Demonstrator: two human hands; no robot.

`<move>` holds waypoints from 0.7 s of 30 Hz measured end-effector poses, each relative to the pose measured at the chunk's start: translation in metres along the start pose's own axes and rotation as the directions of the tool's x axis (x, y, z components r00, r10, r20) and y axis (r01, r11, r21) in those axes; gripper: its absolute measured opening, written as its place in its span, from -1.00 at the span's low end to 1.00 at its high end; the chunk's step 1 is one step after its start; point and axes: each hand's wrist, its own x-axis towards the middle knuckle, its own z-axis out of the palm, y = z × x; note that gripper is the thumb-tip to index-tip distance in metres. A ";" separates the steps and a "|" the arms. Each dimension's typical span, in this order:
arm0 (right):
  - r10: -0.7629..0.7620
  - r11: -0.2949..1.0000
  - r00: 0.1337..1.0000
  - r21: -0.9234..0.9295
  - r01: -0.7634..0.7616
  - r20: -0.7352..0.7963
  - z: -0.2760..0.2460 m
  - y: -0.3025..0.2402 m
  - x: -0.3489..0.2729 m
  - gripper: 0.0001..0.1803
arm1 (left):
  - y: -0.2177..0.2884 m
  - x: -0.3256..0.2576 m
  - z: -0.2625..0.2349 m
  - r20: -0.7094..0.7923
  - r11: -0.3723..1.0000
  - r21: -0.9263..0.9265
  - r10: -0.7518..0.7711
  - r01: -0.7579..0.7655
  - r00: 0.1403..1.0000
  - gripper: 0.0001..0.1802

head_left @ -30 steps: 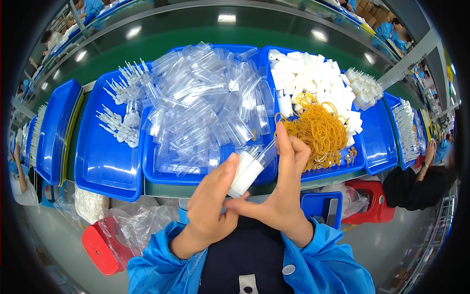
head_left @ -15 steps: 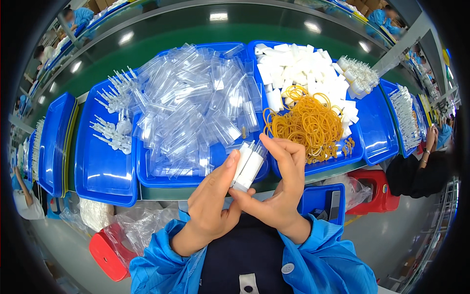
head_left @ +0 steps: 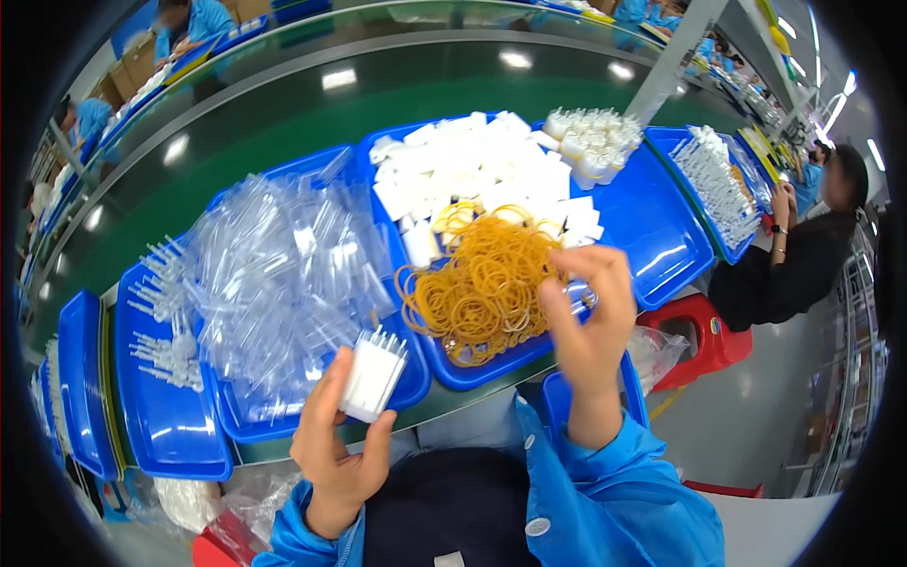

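Observation:
My left hand (head_left: 337, 461) grips a small bundle of white blocks (head_left: 374, 378) between thumb and fingers. Thin clear tips stick up from its top, and its lower end looks clear. Over the right edge of a heap of yellow rubber bands (head_left: 491, 283) is my right hand (head_left: 597, 326), thumb and forefinger apart, with no band visibly held. The bands lie in a blue tray (head_left: 460, 375) with a pile of white blocks (head_left: 472, 165) behind them. To the left, clear plastic sleeves (head_left: 274, 283) fill another tray, close to the held bundle.
White thin-stemmed pieces (head_left: 168, 359) lie in a blue tray at left, beside stacked trays (head_left: 83, 387). Banded white bundles (head_left: 593, 142) stand at back right. A person in black (head_left: 794, 260) works at right, near a red stool (head_left: 694, 331). A green conveyor (head_left: 397, 90) runs behind.
My hands have come apart. The left keeps the white bundle; the right has moved over to the rubber bands. The view has turned to the right.

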 end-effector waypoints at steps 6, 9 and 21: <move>-0.111 0.976 0.987 -0.175 0.131 0.120 -0.016 0.047 0.028 -0.79 | -0.003 0.002 0.006 0.099 0.993 -0.116 -0.011 0.023 0.995 -0.35; -0.204 0.952 0.945 -0.173 0.252 0.256 -0.007 0.051 0.048 -0.77 | -0.002 0.002 0.008 0.069 0.995 -0.096 -0.015 0.021 0.998 -0.36; -0.005 0.984 0.964 0.172 -0.042 0.266 0.003 0.063 0.071 -0.95 | 0.001 0.002 0.002 0.048 0.994 -0.094 -0.052 0.057 0.997 -0.40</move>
